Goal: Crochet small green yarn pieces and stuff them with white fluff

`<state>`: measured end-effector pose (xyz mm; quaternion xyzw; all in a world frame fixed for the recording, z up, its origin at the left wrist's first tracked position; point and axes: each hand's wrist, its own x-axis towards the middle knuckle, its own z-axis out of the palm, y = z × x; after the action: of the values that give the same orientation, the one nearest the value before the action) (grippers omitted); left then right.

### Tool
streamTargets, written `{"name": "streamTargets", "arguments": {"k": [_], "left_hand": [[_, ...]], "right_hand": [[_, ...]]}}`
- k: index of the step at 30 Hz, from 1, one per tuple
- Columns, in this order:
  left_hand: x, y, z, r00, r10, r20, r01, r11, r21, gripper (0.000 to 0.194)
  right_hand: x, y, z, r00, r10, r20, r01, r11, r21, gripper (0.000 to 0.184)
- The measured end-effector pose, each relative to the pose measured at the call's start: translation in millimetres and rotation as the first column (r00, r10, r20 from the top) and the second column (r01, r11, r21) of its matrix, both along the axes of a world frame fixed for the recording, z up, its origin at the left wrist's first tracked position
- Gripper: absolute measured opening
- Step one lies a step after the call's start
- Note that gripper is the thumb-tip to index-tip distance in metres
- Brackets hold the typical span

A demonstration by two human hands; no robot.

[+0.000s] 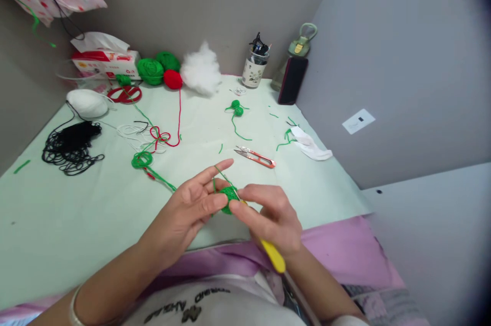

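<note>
Between my two hands is a small round green crochet piece (229, 198). My left hand (194, 206) pinches its left side with the thumb, and green yarn runs over the raised index finger. In my right hand (272, 213) is a crochet hook (273, 255) with a yellow handle; its thin tip meets the top right of the piece. From the left hand, green yarn leads back to a loose green coil (141, 160) on the table. Thread snips (255, 157) with orange handles lie just beyond my hands.
Green yarn balls (150, 71), a red yarn ball (173, 79) and white stuffing (201, 69) line the back. Black yarn (72, 147) lies tangled at left, near red scissors (125, 94). Two small green balls (237, 108) sit mid-table. A phone (293, 80) leans on a bottle (299, 47).
</note>
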<state>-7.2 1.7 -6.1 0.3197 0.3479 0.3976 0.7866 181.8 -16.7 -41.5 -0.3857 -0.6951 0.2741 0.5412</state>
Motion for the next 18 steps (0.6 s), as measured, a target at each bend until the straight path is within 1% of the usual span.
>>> {"name": "streamTargets", "arguments": {"k": [2, 3, 4, 7, 10, 12, 14, 18], "left_hand": [[-2, 3, -0.5, 0.997, -0.060, 0.046, 0.062, 0.997, -0.055, 0.071], [-3, 5, -0.6, 0.996, -0.073, 0.058, 0.077, 0.995, -0.062, 0.074], [-4, 6, -0.5, 0.995, -0.076, 0.064, 0.080, 0.995, -0.062, 0.076], [-6, 10, 0.5, 0.997, -0.059, 0.040, 0.061, 0.997, -0.041, 0.078], [-10, 13, 1.2, 0.998, -0.057, -0.031, 0.058, 0.998, 0.027, 0.076], [-12, 15, 0.8, 0.995, -0.074, -0.069, 0.079, 0.994, 0.071, 0.072], [-14, 16, -0.2, 0.992, -0.093, -0.086, 0.101, 0.990, 0.103, 0.068], [-18, 19, -2.1, 0.984, -0.159, -0.078, 0.168, 0.977, 0.128, 0.062]], "right_hand": [[-1, 4, 2.4, 0.998, -0.009, -0.055, 0.020, 0.982, 0.188, 0.031], [-1, 6, 4.1, 0.995, -0.006, -0.095, 0.027, 0.973, 0.230, 0.031], [-2, 8, 5.9, 0.991, 0.020, -0.130, 0.009, 0.977, 0.214, 0.030], [-1, 11, 11.5, 0.972, 0.069, -0.225, -0.045, 0.993, 0.108, 0.027], [2, 11, 15.5, 0.953, 0.092, -0.287, -0.074, 0.994, 0.075, 0.023], [5, 11, 16.8, 0.940, 0.108, -0.324, -0.101, 0.994, 0.040, 0.021], [6, 12, 16.9, 0.923, 0.112, -0.369, -0.133, 0.991, -0.033, 0.019], [8, 14, 15.8, 0.881, 0.120, -0.459, -0.211, 0.965, -0.153, 0.016]]}}
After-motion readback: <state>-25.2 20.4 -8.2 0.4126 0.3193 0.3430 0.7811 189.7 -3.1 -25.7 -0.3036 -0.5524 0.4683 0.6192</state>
